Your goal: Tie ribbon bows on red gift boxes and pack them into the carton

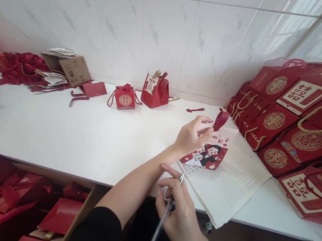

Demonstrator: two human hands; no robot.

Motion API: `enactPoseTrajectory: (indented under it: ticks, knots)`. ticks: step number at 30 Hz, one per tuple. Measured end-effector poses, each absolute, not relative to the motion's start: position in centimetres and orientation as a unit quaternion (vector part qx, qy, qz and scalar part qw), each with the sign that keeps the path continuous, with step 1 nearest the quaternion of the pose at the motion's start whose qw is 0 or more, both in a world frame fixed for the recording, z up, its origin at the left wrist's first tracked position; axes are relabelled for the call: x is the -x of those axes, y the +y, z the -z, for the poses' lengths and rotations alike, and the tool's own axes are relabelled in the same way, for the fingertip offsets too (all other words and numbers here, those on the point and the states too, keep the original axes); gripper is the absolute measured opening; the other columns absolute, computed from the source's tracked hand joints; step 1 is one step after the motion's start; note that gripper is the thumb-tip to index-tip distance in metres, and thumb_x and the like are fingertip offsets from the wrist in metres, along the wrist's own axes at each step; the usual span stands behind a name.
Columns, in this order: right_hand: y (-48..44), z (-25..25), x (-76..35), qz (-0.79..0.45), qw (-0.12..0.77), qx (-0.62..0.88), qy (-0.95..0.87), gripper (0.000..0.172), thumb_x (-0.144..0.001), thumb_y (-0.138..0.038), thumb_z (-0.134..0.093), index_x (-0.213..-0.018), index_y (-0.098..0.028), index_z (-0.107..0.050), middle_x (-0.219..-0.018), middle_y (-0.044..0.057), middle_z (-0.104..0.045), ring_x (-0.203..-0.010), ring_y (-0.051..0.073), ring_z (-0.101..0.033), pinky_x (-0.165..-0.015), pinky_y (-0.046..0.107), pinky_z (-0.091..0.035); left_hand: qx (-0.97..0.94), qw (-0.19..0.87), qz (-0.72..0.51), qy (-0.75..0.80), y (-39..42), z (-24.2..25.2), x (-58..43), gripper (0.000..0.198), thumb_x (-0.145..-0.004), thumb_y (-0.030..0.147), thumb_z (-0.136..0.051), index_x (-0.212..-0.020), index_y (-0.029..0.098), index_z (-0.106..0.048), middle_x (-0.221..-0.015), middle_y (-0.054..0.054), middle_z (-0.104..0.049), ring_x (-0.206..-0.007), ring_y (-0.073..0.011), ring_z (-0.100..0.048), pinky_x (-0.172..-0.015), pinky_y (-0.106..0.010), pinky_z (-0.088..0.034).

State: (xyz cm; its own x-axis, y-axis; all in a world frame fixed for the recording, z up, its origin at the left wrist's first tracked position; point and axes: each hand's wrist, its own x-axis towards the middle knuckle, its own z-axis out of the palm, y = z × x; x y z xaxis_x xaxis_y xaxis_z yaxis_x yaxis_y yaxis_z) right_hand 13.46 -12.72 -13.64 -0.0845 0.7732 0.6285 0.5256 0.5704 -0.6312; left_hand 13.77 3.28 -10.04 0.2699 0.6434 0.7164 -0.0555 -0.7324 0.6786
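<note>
My left hand [195,133] reaches across to the right, its thumb and fingers curled at the top edge of a printed wedding card [213,159] with a cartoon couple. A dark red ribbon loop [221,119] stands up beside my fingertips. The card lies over an open notebook [232,192] with lined pages, near the table's front edge. Closer to me, my right hand [178,209] grips a clear pen [160,225], tip pointing up and to the right, below my left forearm. Whether the card is flat or part of a folded box, I cannot tell.
Red gift bags [279,120] with rope handles are stacked at the right. Two small red boxes [125,99] stand by the tiled wall. Further left are a cardboard carton [75,70] and heaped ribbons [23,69]. Red boxes [63,214] fill a carton below the table.
</note>
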Motion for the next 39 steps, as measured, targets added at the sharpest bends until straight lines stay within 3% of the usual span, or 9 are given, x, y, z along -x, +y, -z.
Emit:
enactPoseTrajectory:
  ticks: [6, 13, 24, 39]
  knots:
    - [-12.98, 14.04, -13.10, -0.129, 0.516, 0.445, -0.720, 0.017, -0.090, -0.009, -0.042, -0.101, -0.020, -0.048, -0.126, 0.016, -0.045, -0.071, 0.014, -0.055, -0.066, 0.031, -0.050, -0.729, 0.319, -0.573, 0.200, 3.26, 10.06, -13.74, 0.022, -0.084, 0.031, -0.051, -0.102, 0.018, -0.051, -0.105, -0.005, -0.063, -0.080, -0.0126, -0.068, -0.069, -0.024, -0.059]
    - [-12.73, 13.60, -13.13, -0.120, 0.512, 0.442, -0.726, 0.017, -0.089, -0.009, -0.042, -0.100, -0.020, -0.048, -0.124, 0.015, -0.047, -0.059, 0.012, -0.049, -0.065, 0.032, -0.051, -0.726, 0.330, -0.568, 0.205, 3.22, 10.03, -13.74, 0.022, -0.084, 0.031, -0.051, -0.102, 0.018, -0.052, -0.106, -0.005, -0.064, -0.082, -0.0135, -0.068, -0.070, -0.024, -0.059]
    - [-12.76, 13.64, -13.40, -0.105, 0.514, 0.456, -0.719, 0.016, -0.089, -0.009, -0.042, -0.099, -0.020, -0.048, -0.124, 0.016, -0.048, -0.058, 0.012, -0.049, -0.067, 0.034, -0.051, -0.725, 0.328, -0.572, 0.199, 3.26, 10.03, -13.76, 0.022, -0.084, 0.031, -0.052, -0.102, 0.018, -0.052, -0.105, -0.005, -0.063, -0.084, -0.0137, -0.067, -0.071, -0.024, -0.059]
    - [-12.85, 13.66, -13.05, -0.138, 0.498, 0.443, -0.733, 0.017, -0.090, -0.008, -0.041, -0.101, -0.020, -0.047, -0.126, 0.017, -0.045, -0.071, 0.015, -0.059, -0.066, 0.033, -0.053, -0.721, 0.347, -0.572, 0.182, 3.20, 10.05, -13.77, 0.020, -0.085, 0.031, -0.050, -0.101, 0.018, -0.050, -0.108, -0.006, -0.063, -0.078, -0.0118, -0.068, -0.069, -0.023, -0.060]
